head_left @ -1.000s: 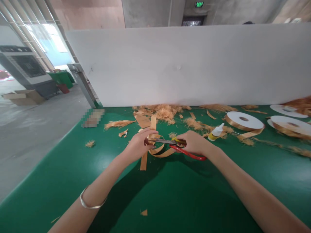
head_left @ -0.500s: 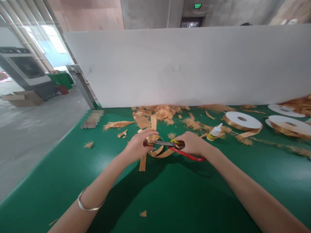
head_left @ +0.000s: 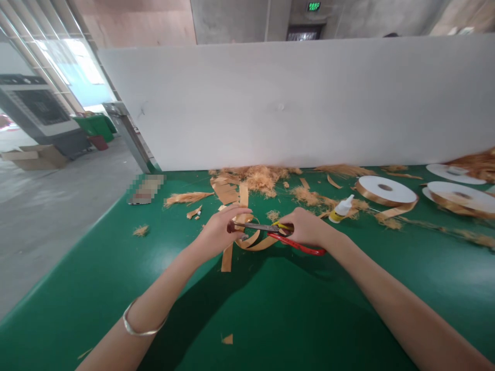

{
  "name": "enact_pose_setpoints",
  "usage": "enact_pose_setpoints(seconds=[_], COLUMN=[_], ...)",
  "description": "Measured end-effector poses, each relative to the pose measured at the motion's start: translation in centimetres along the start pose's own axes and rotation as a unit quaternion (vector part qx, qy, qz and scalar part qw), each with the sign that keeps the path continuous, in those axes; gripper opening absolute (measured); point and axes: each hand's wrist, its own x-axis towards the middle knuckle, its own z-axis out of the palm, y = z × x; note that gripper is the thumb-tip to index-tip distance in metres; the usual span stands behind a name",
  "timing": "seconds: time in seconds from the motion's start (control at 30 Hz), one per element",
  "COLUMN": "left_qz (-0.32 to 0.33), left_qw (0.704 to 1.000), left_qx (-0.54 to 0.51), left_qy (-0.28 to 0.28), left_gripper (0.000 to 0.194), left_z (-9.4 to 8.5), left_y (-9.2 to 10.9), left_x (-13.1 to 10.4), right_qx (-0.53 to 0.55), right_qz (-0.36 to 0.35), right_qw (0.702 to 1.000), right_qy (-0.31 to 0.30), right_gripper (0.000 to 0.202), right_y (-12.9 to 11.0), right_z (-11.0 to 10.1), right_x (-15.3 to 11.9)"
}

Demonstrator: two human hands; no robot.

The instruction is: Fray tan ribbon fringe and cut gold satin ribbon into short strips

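My right hand [head_left: 303,228] is closed around a pair of scissors [head_left: 296,244] with red handles, a bit of yellow showing by the pivot. The dark blades point left, to the fingers of my left hand [head_left: 218,232]. That hand pinches a tan satin ribbon [head_left: 266,244], which loops in curls under the blades; one flat strip end [head_left: 227,259] hangs toward me. The exact spot where fingers, ribbon and blade tips meet is partly hidden.
On the green table [head_left: 294,314], frayed tan fibres [head_left: 263,180] and ribbon scraps [head_left: 224,190] lie along the white partition [head_left: 247,103]. To the right are a glue bottle [head_left: 341,209] and ribbon spools [head_left: 385,190]. A pixelated flat object [head_left: 147,189] lies at the left edge.
Both hands, the scissors and the ribbon hold nearly the same position. Only a slight shift of the whole view shows.
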Motion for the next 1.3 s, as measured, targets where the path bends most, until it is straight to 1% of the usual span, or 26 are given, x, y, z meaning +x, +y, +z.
enact_pose_setpoints(seconds=[0.3, 0.73, 0.9, 1.3], left_qz=[-0.002, -0.016, -0.015, -0.004], left_qw=[1.000, 1.000, 1.000, 1.000], left_qx=[0.003, -0.004, -0.005, -0.004], left_qy=[0.005, 0.016, 0.017, 0.012], left_gripper=[0.049, 0.049, 0.049, 0.048], left_z=[-0.01, 0.10, 0.15, 0.12], left_y=[-0.07, 0.10, -0.08, -0.56], left_x=[0.05, 0.10, 0.15, 0.18], right_qx=[-0.014, -0.047, -0.044, -0.032], right_qz=[-0.021, -0.018, -0.009, -0.013], right_qw=[1.000, 0.999, 0.999, 0.999], right_qy=[0.012, 0.007, -0.004, -0.012], right_gripper=[0.030, 0.029, 0.028, 0.028], right_y=[0.34, 0.18, 0.14, 0.31], right_z=[0.17, -0.02, -0.01, 0.13], right_x=[0.06, 0.02, -0.01, -0.02])
